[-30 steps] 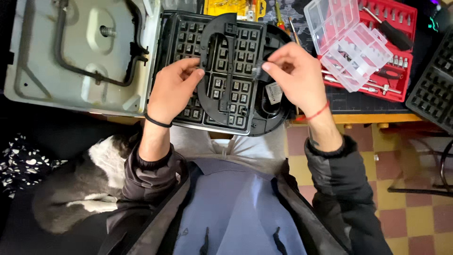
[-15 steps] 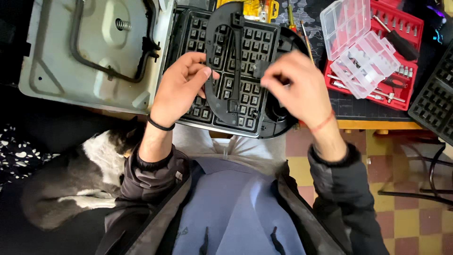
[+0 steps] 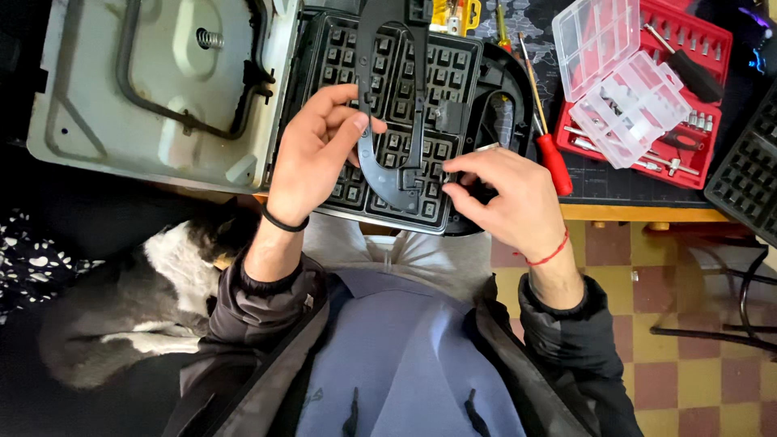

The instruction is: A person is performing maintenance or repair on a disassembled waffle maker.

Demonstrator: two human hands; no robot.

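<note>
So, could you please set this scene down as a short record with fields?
left hand: thumb and fingers on the black U-shaped piece
right hand: fingertips at the waffle plate's near right edge; whether its grip holds anything, cannot tell
under the U-shaped piece: the waffle plate
far left: open grey housing with heating coil
right of plate: red-handled screwdriver, red tool case, clear box
floor, left: cat

Dark jacket sleeves, blue-grey top; black band on left wrist point(image 3: 283, 222), red string on right wrist point(image 3: 548, 256).
</note>
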